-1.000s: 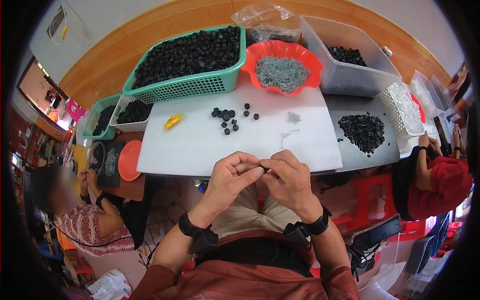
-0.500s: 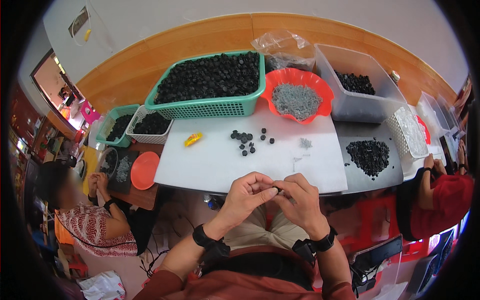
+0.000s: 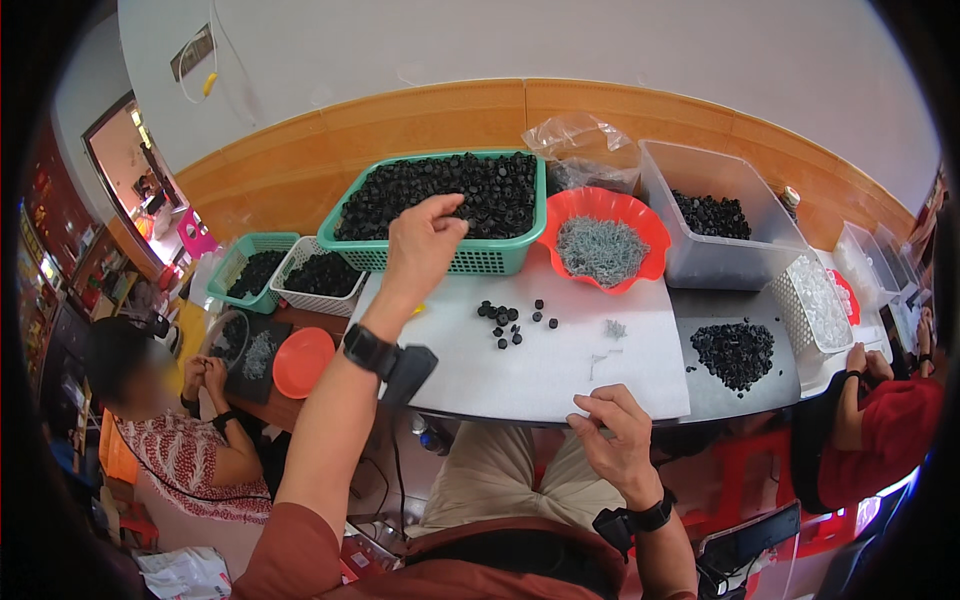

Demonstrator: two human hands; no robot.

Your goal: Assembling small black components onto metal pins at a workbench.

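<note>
Your left hand (image 3: pixel 422 248) has its fingers curled over the near side of the green basket (image 3: pixel 492 259), full of black caps (image 3: pixel 495 190); I cannot tell if they hold one. Your right hand (image 3: pixel 618 445) bends its fingers close to the thumb by the worktop's (image 3: pixel 690 312) near edge, their grip unclear. Farther, loose caps (image 3: pixel 501 319) lie on the white sheet (image 3: pixel 470 370).
</note>
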